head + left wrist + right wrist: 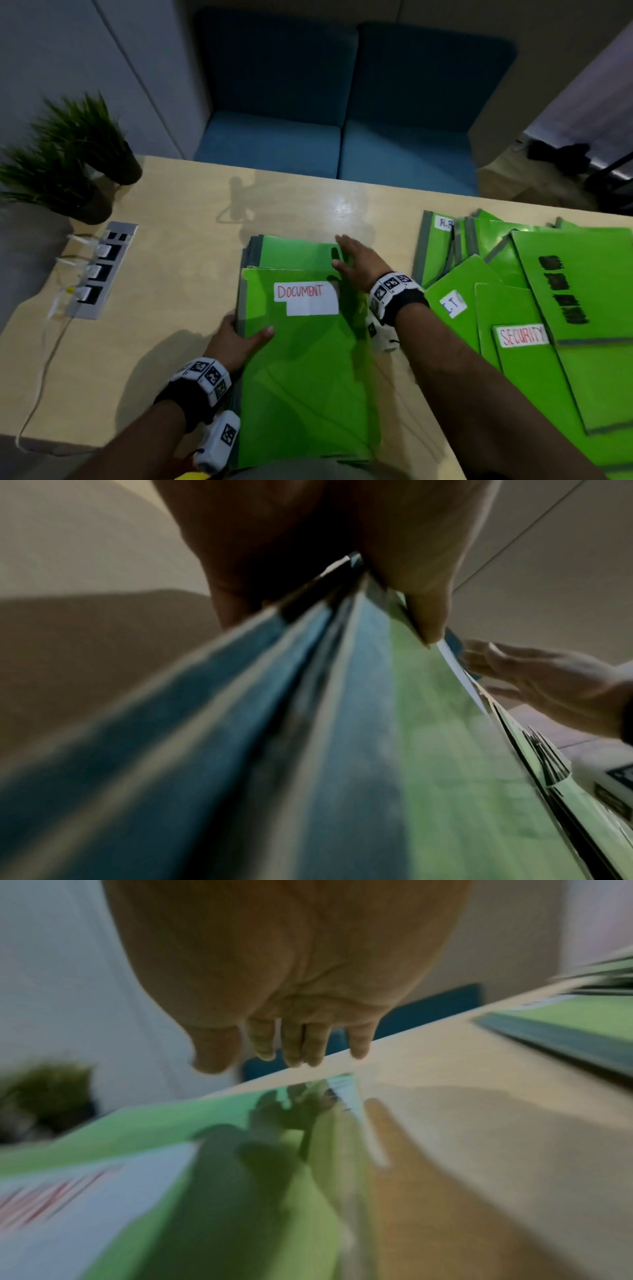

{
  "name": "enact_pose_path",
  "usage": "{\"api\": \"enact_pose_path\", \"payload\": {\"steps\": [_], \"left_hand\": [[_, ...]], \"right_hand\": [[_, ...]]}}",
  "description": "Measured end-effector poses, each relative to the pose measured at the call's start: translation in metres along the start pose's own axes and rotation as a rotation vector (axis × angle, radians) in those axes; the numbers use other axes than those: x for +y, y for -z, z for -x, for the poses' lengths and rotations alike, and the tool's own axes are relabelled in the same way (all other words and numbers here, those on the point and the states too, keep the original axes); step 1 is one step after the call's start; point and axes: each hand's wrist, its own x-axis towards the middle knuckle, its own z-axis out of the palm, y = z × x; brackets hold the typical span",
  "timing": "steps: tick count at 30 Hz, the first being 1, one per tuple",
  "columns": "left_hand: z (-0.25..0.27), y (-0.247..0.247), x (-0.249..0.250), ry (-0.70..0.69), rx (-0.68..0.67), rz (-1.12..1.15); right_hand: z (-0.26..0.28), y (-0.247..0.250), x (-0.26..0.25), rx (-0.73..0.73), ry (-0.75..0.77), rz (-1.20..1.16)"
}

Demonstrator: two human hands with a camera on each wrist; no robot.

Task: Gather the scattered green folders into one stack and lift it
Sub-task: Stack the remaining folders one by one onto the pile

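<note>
head view: a stack of green folders [301,359] lies on the pale wooden desk [178,240] in front of the person, the top one bearing a white label [306,297] that reads "document". the left hand [236,342] pinches the stack's left edge, thumb on top and fingers tucked under, which the left wrist view shows close up. the right hand [356,260] hovers over the stack's far right corner with fingers straight and slightly spread; whether it touches the folders is unclear through the blur. more green folders [534,308] lie fanned and overlapping on the right side of the desk, well apart from the stack, with labels "security", "i.t" and one partly hidden. two potted plants [68,157] stand at the far left corner, near a socket strip [99,270] set into the desk. blue seats [342,102] are beyond the desk.
</note>
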Motion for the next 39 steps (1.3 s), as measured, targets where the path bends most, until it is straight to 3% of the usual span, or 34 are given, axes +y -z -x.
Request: {"api": "enact_pose_path", "payload": {"steps": [4,7,8,10,14,21,23,26,28,31,35,39], "left_hand": [[-0.005,-0.001,-0.001,-0.004,-0.005,-0.003],[-0.010,-0.002,-0.007,0.000,-0.008,0.014],[-0.011,-0.003,-0.007,0.009,0.000,0.023],[-0.016,-0.006,-0.009,0.028,0.021,0.050],[-0.030,-0.010,-0.008,0.012,0.029,0.001],[-0.024,-0.014,0.004,-0.006,0.060,-0.143],[-0.023,-0.016,0.002,0.002,0.073,-0.146],[-0.021,-0.019,0.002,0.006,0.077,-0.129],[-0.022,-0.019,0.000,0.013,0.083,-0.128],[-0.023,-0.016,-0.002,0.017,0.089,-0.130],[-0.027,-0.015,-0.006,0.020,0.092,-0.152],[-0.015,-0.021,0.003,0.015,0.095,-0.176]], "right_hand": [[0.053,0.032,0.095,0.457,-0.210,-0.065],[0.118,0.046,0.168,0.710,-0.597,-0.003],[0.140,0.044,0.186,0.731,-0.727,0.012],[0.174,0.033,0.211,0.612,-0.894,0.024],[0.190,0.004,0.213,0.441,-0.807,0.034],[0.166,-0.016,0.134,0.240,-0.649,0.209],[0.162,-0.014,0.127,0.249,-0.502,0.215],[0.164,0.006,0.141,0.343,-0.262,-0.006],[0.170,0.026,0.166,0.383,-0.323,0.161],[0.186,0.044,0.201,0.229,-0.575,0.220],[0.187,0.041,0.196,0.110,-0.523,0.305],[0.184,0.048,0.199,0.215,-0.536,0.376]]}}
